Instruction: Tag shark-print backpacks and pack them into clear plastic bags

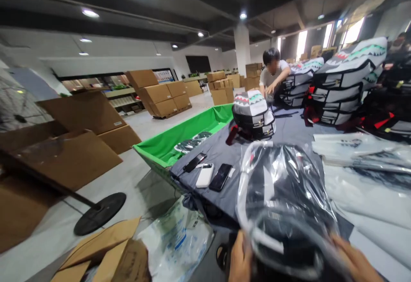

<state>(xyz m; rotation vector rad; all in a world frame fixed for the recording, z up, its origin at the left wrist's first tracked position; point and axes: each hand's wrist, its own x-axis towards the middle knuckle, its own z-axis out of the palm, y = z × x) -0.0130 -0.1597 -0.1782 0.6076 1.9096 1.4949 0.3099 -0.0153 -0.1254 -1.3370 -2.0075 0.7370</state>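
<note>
A black backpack in a clear plastic bag (289,179) lies on the grey-covered table right in front of me. Its near end, by my body, is smeared by motion. My left hand (240,258) grips the left edge of the bag, fingers partly hidden. At the opposite edge, my right hand (353,256) is closed on the plastic, also blurred. To the right of the bagged backpack lies a pile of clear plastic bags (362,175). Beyond it stands a short stack of grey-and-white backpacks (253,117) with a toothed pattern.
Two dark phones (221,177) and a white power bank (204,175) lie on the table's left. A green-lined bin (154,145) adjoins it, holding bagged items. Across the table, a co-worker (272,74) leans near taller backpack stacks (340,89). Cartons (125,260) stand on the floor.
</note>
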